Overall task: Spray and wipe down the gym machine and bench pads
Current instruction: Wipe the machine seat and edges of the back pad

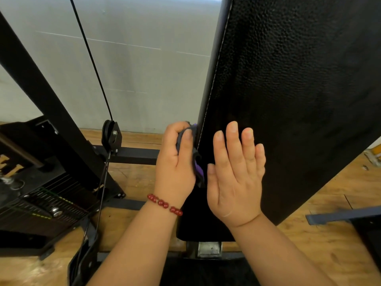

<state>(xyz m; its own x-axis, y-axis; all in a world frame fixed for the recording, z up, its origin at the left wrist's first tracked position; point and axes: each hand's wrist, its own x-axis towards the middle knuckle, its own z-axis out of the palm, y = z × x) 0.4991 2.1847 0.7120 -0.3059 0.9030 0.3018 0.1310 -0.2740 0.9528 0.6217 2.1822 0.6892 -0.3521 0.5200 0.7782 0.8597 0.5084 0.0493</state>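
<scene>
Left hand [175,162] clamped its fingers [174,130] on the cloth [199,171] at the pad [288,89] side edge, which ran toward 12 o'clock; right hand [233,178] lay flat, fingers straight, at 3 o'clock

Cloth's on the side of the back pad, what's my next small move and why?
Probably slide the cloth up the left edge of the back pad. Your left hand grips it low beside the stitched seam, most of that edge lies above, and your right hand lies flat on the pad.
</scene>
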